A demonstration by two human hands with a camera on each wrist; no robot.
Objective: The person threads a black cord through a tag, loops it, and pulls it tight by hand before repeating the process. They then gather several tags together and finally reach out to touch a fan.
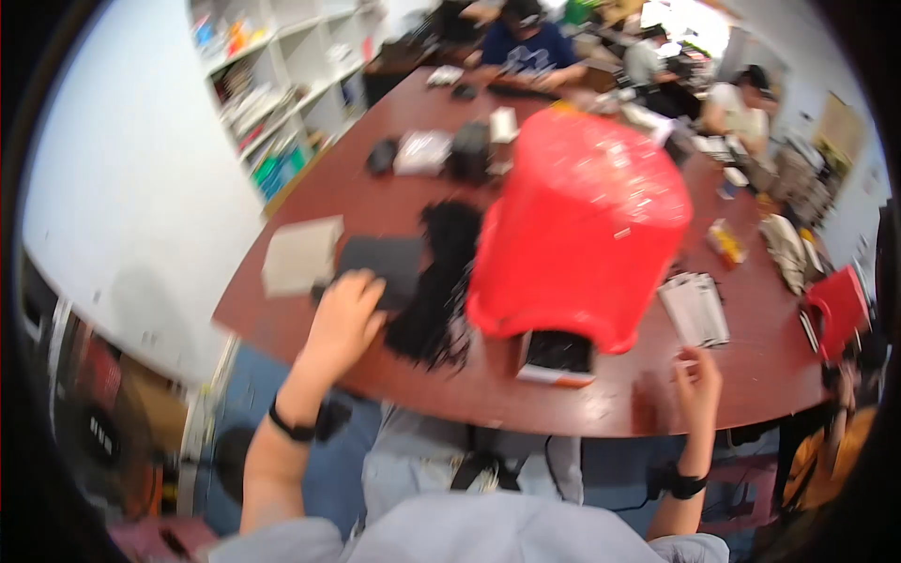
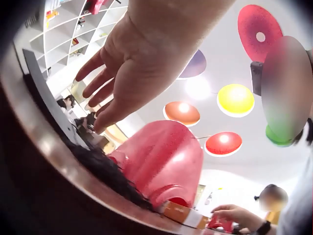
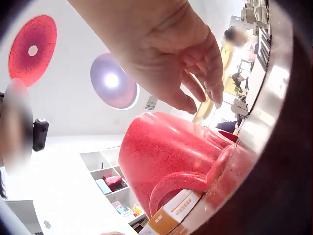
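My left hand lies over the near edge of a dark grey flat pad, its fingers fairly straight and spread in the left wrist view. To the right of it sits a bundle of black strands. A red plastic stool stands on the table, and a small orange-and-white box with dark contents pokes out from under its arched opening. My right hand hovers near the table's front edge, fingers loosely curled around nothing. Just beyond it is a fanned set of pale grey strips.
A beige sheet is at the left table edge. Farther back are a clear plastic packet, black items and a small white box. A yellow-and-white packet lies on the right. Several people sit around the table.
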